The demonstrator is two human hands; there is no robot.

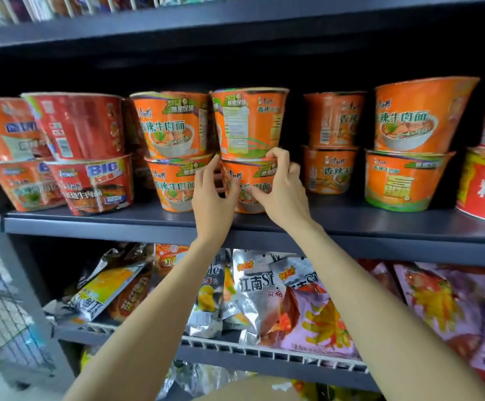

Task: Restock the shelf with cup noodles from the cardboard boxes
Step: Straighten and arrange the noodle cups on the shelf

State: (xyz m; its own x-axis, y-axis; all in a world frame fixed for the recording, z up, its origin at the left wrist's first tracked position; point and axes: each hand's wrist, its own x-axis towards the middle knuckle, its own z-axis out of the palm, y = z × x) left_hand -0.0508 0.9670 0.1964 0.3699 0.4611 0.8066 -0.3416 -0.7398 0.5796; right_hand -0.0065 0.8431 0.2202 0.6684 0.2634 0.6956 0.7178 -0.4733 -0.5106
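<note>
both hands, the left hand (211, 195) and the right hand (279, 186), curl their fingers around a round, shiny orange noodle cup (248, 183) near the front edge of the flat dark shelf (148, 224), under another orange cup (248, 123).

Both bare forearms extended upward; left hand (213, 195) and right hand (281, 188) close together, fingers (276, 157) curled, partly spread.

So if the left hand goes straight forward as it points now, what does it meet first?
Probably the lower orange cup. The left hand has its fingertips at that cup's left side, though whether they touch is unclear.
</note>
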